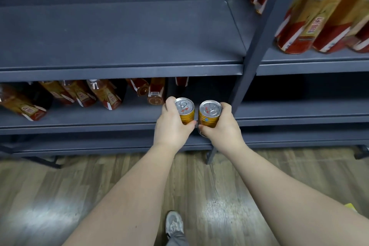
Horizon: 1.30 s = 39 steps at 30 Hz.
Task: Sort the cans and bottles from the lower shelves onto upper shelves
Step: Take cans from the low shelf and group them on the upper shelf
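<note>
- Two gold cans are in play. The left can [185, 109] and the right can [209, 113] stand upright side by side, almost touching, just left of the grey post [245, 86] at the front of the lower shelf [129, 118].
- The left hand [172, 128] has fingers and thumb curled round the side of the left can. The right hand [221, 129], closer to the post, grips the right can the same way.
- I cannot tell whether the cans rest on the shelf or are already clear of it.
- By my reading, the step in hand is the pick-up from below, both cans at once.
- The next move calls for drawing them out and up past the shelf lip, then setting them upright on the upper shelf [119, 36] left of the post.
- Further left of the post, tipped bottles [105, 94] lie on the lower shelf. Right of the post, other bottles [311, 16] sit higher up.
</note>
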### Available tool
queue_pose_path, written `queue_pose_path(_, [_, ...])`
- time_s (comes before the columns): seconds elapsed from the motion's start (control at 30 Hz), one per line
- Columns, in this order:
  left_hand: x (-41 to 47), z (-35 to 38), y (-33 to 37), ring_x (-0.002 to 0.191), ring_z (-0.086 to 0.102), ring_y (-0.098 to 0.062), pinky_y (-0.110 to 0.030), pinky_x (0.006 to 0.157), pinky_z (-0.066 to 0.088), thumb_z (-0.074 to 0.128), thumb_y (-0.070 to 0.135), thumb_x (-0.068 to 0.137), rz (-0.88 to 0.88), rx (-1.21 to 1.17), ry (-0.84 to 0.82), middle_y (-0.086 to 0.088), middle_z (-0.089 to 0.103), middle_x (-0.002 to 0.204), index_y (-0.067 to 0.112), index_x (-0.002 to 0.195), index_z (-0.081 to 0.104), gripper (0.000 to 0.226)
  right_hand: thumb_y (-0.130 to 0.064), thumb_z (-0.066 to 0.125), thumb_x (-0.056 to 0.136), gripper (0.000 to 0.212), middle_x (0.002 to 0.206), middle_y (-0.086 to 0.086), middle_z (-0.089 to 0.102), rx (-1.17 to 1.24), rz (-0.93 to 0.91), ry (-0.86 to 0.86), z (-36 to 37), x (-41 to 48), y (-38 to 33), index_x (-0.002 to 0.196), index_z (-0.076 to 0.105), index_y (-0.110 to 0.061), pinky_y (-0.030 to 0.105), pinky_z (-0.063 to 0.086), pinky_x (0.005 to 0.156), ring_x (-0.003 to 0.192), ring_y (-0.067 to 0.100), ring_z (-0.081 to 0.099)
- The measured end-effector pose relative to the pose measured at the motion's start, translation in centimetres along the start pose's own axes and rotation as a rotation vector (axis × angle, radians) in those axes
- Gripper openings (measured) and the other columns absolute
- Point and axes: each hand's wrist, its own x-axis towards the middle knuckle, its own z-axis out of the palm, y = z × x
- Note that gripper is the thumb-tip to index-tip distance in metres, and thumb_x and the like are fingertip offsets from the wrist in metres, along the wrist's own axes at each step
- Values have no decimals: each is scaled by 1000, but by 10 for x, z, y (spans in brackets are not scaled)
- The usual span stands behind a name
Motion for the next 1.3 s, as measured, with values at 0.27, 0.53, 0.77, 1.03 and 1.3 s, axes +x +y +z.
queue_pose_path(0.27, [-54,28,78,106,55,-17,-29,77,48,83,34,79,140,-31,-6,0,50,126,24,135,33,76,-27,84,77,67,112,-10,58,-15,-34,93,-88,-49,25,120,33,-33,19,42,70,97,11,59])
queue_pose_path(0.53, [-90,71,169,102,58,-19,-37,83,56,83,37,78,338,-24,-104,2,53,120,26,126,35,69,-23,83,77,66,101,-15,53,3,12,283,-196,-81,62,116,31,-34,16,42,66,89,7,57])
queue_pose_path(0.77, [-110,114,267,103,57,-24,-41,85,53,81,41,77,528,-10,-199,1,53,120,24,126,36,69,-29,83,76,65,108,-10,57,15,81,480,-292,-101,88,119,34,-32,27,47,75,95,10,59])
queue_pose_path(1.03, [-98,178,368,105,59,-25,-41,85,53,81,46,76,702,-31,-302,2,55,123,25,127,36,71,-31,82,77,66,111,-10,57,32,191,703,-386,-94,120,122,33,-33,25,42,74,95,12,57])
queue_pose_path(1.3, [-72,230,449,108,59,-24,-37,86,54,80,49,77,823,-76,-374,-1,55,126,25,132,34,76,-29,83,79,84,116,-10,51,9,285,858,-459,-77,136,144,31,-22,30,49,90,103,12,53])
